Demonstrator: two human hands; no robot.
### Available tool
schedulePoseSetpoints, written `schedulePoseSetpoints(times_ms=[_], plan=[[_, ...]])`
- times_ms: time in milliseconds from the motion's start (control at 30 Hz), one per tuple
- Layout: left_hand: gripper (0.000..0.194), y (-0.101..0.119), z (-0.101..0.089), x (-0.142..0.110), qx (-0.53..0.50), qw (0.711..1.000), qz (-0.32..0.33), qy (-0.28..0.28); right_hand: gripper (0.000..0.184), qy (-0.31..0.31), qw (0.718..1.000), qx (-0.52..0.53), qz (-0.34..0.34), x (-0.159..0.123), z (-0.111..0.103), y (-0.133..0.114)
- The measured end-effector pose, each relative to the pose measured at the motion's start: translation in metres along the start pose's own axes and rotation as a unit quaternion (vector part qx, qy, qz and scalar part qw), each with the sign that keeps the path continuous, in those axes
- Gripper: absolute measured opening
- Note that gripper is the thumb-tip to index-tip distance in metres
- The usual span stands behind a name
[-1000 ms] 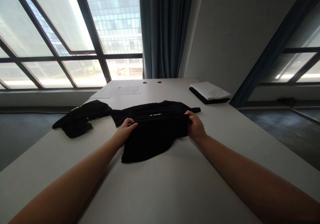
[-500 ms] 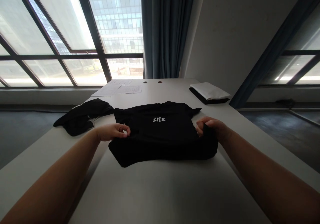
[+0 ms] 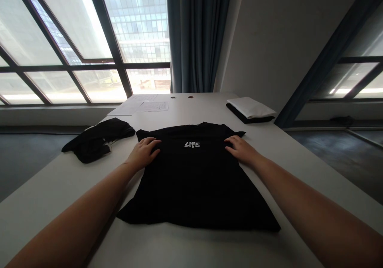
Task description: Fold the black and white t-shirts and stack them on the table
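Note:
A black T-shirt [image 3: 194, 180] with small white lettering on the chest lies spread flat on the white table [image 3: 185, 244], its hem towards me. My left hand [image 3: 143, 153] rests flat on the shirt's left shoulder area, fingers stretched out. My right hand [image 3: 241, 149] lies flat on the right shoulder area, fingers also extended. Neither hand grips any cloth.
A crumpled black garment [image 3: 95, 139] lies at the table's left edge. Sheets of paper [image 3: 143, 105] sit at the far end near two cable holes. A folded white and black stack [image 3: 250, 110] is at the far right. Windows and a curtain stand behind.
The shirt, bunched and pinched in both hands before, has been pulled towards me and now lies spread out. Both hands let go and moved to lie flat on the shoulders.

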State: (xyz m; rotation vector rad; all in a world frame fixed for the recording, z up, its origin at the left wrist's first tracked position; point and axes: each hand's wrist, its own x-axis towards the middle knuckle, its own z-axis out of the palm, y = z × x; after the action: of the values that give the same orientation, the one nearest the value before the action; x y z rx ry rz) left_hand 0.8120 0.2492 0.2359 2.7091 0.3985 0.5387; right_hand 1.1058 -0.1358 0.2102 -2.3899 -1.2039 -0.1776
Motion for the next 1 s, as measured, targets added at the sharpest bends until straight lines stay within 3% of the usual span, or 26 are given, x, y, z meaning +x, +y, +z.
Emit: schedulePoseSetpoints(times_ms=[133,267,433,533,700,833,933,1000], plan=[[0.056,-0.017,0.008,0.0,0.118,0.99,-0.069,-0.045,0.046,0.04,0.994,-0.038,0.091,0.007,0.008,0.035],[0.058,-0.021,-0.003,0.003,0.143,0.982,-0.099,-0.079,0.044,0.05,0.987,-0.089,0.121,0.013,0.01,0.054],[0.062,0.003,-0.022,0.004,0.192,0.966,-0.17,-0.016,0.032,0.062,0.987,-0.081,0.125,0.013,0.006,0.054],[0.057,0.006,-0.025,0.003,0.222,0.955,-0.197,-0.005,0.031,0.069,0.984,-0.061,0.15,0.012,0.002,0.047],[0.05,-0.012,-0.022,0.001,0.241,0.948,-0.202,-0.056,0.028,0.079,0.989,-0.009,0.126,0.008,-0.002,0.032],[0.049,-0.024,-0.021,0.0,0.245,0.956,-0.157,-0.026,0.021,0.137,0.979,0.063,0.134,0.006,-0.003,0.023],[0.041,-0.03,-0.019,0.001,0.232,0.966,-0.113,-0.003,0.021,0.181,0.959,0.173,0.133,0.006,-0.003,0.019],[0.039,-0.032,-0.017,0.002,0.213,0.97,-0.115,-0.016,0.025,0.195,0.927,0.286,0.142,0.008,-0.001,0.018]])
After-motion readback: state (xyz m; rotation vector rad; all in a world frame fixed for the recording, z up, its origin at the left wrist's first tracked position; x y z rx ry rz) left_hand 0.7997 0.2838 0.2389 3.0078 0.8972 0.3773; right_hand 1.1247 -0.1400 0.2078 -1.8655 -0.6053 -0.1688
